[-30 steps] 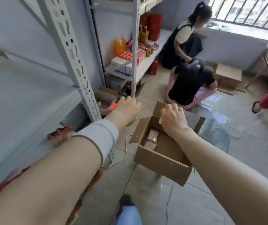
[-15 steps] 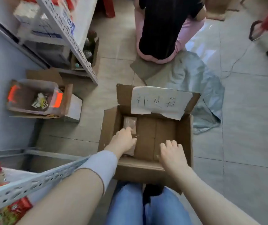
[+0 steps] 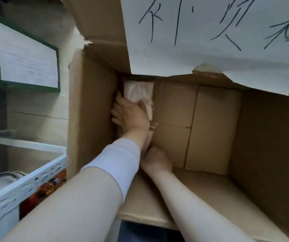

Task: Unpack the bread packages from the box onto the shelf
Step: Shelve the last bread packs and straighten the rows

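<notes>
A pale tiled floor (image 3: 35, 109) runs along the left, with a white perforated shelf rail (image 3: 23, 186) at lower left. The open cardboard box (image 3: 210, 128) fills the view, a handwritten paper sheet (image 3: 210, 32) on its far flap. Bread packages (image 3: 138, 91) lie against the box's left wall. The left hand (image 3: 131, 116) lies on them, fingers curled over one. The right hand (image 3: 155, 159) reaches in beneath the left wrist; whether its fingers grip anything cannot be told.

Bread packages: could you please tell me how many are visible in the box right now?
1 clearly: a bread package at the box's far left corner, under the left hand. The right hand reaches nearer; more may be hidden beneath the hands.
</notes>
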The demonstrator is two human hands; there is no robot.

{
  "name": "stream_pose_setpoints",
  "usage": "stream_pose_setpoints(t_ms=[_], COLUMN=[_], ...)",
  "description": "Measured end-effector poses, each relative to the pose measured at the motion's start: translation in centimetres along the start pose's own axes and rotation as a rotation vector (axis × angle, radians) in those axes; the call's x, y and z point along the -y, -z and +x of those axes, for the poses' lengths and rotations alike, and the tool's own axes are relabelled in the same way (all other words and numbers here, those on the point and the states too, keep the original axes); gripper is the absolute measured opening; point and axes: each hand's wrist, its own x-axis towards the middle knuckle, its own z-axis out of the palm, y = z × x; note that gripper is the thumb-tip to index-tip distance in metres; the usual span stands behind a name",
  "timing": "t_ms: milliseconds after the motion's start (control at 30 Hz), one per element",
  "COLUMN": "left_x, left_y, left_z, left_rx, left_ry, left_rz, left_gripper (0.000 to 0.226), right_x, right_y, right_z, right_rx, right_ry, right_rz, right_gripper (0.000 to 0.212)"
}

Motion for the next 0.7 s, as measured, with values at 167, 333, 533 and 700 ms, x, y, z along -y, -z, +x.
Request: stream_pose_setpoints(t_ms=[167, 333, 533, 700], left_x=[-0.8, -1.7, -1.3, 3.1], left_y=[1.2, 4.1, 9.5, 15.7], left_z=[0.4, 0.5, -4.4, -12.4], left_rx=[0.086, 0.314, 0.351, 0.326], left_ry=[-0.011, -0.137, -0.151, -0.1], left_rz=[0.108, 0.034, -0.212, -0.528], left_gripper=[0.074, 0.058, 0.054, 0.056], right_x=[-1.3, -4.8, -9.4, -11.3], right_y=[1.3, 5.2, 8.5, 9.3], right_z=[-0.2, -4.4, -10.4, -17.1], right_rx=[0.063, -0.012, -0.093, -0.184], right_ry=[-0.006, 0.038, 0.064, 0.236], right_rz=[0.189, 0.339, 0.632, 0.506], right_gripper=[0.051, 0.042, 0.042, 0.026])
